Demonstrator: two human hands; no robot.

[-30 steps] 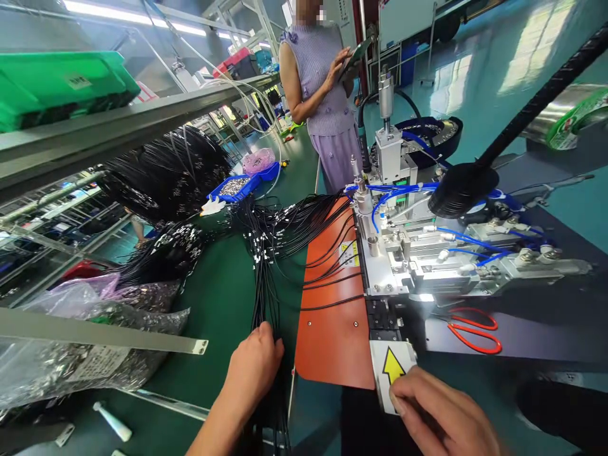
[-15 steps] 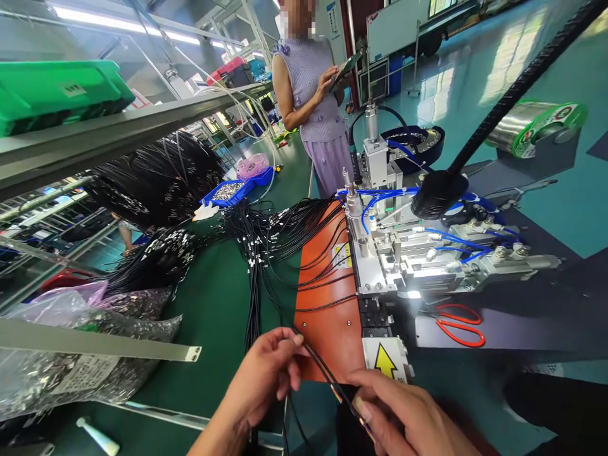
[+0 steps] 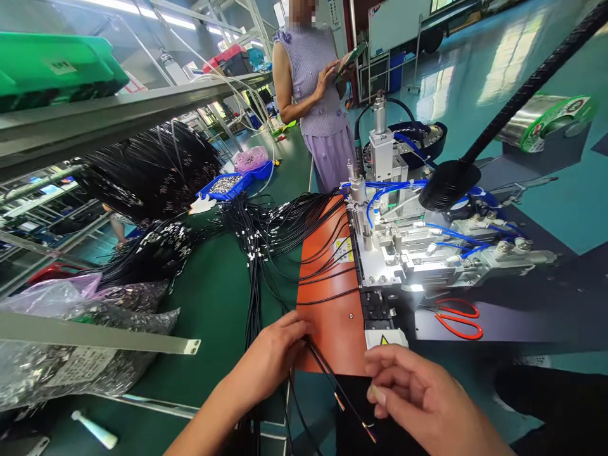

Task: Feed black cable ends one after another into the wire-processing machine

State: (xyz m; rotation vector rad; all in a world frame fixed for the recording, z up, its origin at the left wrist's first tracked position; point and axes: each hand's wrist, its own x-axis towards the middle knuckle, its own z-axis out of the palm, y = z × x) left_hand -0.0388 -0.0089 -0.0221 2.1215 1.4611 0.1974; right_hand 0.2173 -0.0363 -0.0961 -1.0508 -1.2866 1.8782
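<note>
My left hand [image 3: 285,345] is closed around two thin black cables [image 3: 327,370] over the front of the orange plate. Their free ends stick out to the lower right, with stripped, coloured wires [image 3: 369,432] showing at the tips. My right hand [image 3: 411,389] hovers just right of those ends, apart from them. Its fingers are loosely curled and the thumb is separate, with nothing visible between them. Behind my hands, more black cables [image 3: 327,295] run across the orange plate [image 3: 327,329] into the metal machine [image 3: 380,266].
Red-handled scissors [image 3: 458,318] lie right of the machine. A black flexible lamp arm [image 3: 522,95] crosses the upper right. Cable bundles [image 3: 254,297], a blue tray [image 3: 228,185] and a plastic bag of metal parts [image 3: 95,348] lie left. A person [image 3: 313,95] stands behind the bench.
My right hand has let go of the cable end and moved slightly right and up. My left hand still grips the cables, now with its back turned more upward. The view has shifted slightly.
</note>
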